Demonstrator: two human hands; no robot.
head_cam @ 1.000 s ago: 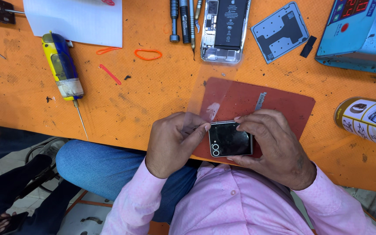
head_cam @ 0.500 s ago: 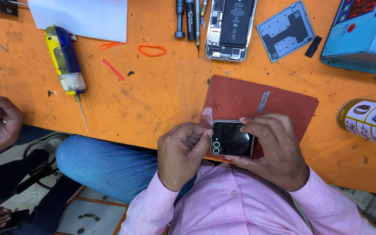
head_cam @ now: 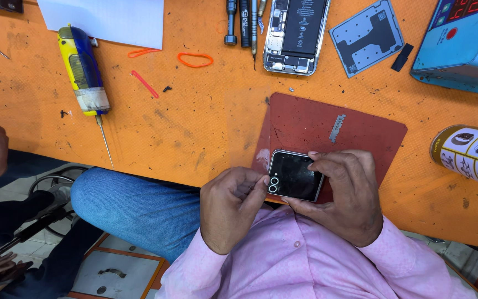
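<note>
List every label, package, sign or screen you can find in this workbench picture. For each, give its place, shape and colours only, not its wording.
Labelled can: right edge, lying on its side, gold rim, white label with small pictures.
Display: top right on the blue box, dark panel, red digits.
Battery label: top centre in the opened phone, black, white print.
Small phone: held by both hands, dark glossy square, twin camera rings.

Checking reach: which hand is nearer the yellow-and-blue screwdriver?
Left. The left hand sits at the small black phone's left edge, closer to the screwdriver; the right hand grips its far side.
</note>
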